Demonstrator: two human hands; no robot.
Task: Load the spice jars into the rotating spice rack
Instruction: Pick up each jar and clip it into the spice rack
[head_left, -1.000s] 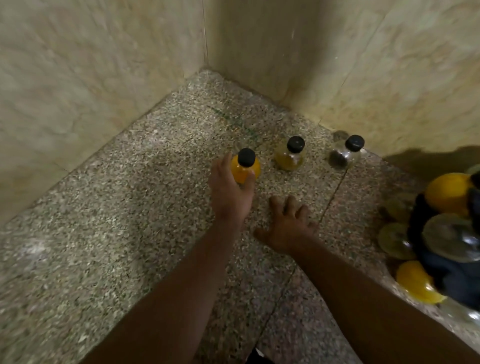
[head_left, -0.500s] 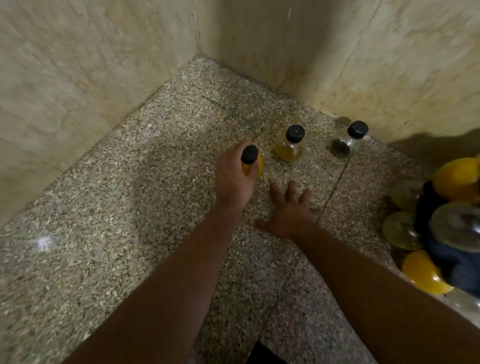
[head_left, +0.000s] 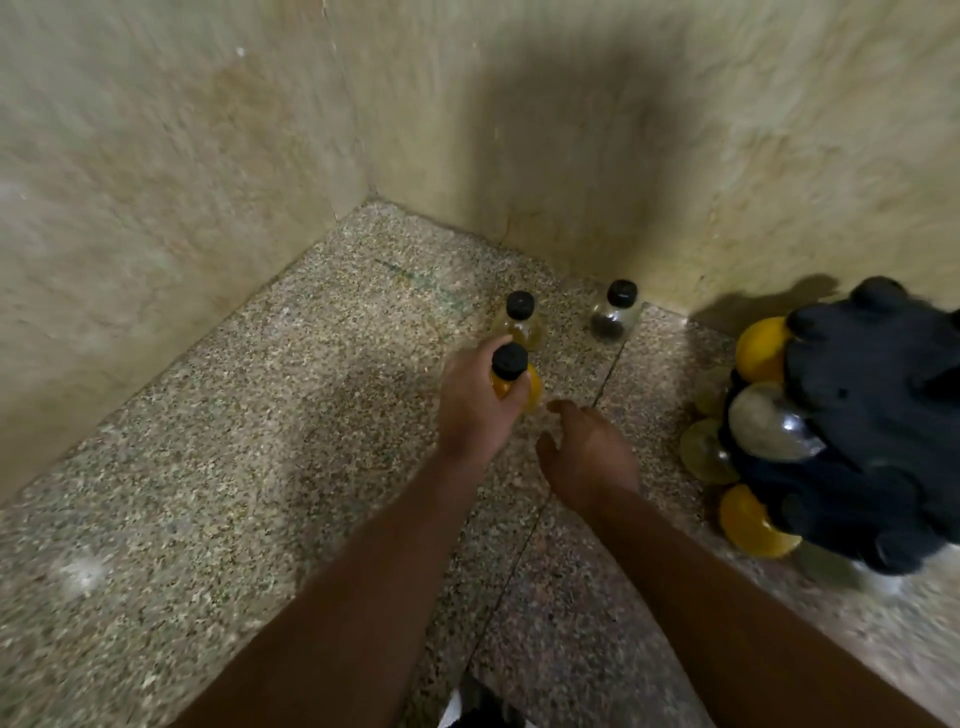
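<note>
My left hand (head_left: 475, 402) is shut on an orange spice jar (head_left: 529, 387) with a black cap, held just above the speckled floor. My right hand (head_left: 584, 452) hovers low beside it, fingers loosely curled and holding nothing. Behind them stand a yellowish jar (head_left: 521, 325) and a clear jar with dark contents (head_left: 614, 317), both black-capped. The black rotating spice rack (head_left: 872, 436) sits at the right edge, with several jars lying in its slots, their round bottoms facing me.
Two beige tiled walls (head_left: 208, 156) meet in a corner behind the jars. The speckled stone floor (head_left: 234, 467) spreads to the left and front. A dark shadow falls on the back wall.
My left hand has lifted the orange jar and brought it right, toward me. My right hand rose off the floor and curled its fingers. The view tilted up.
</note>
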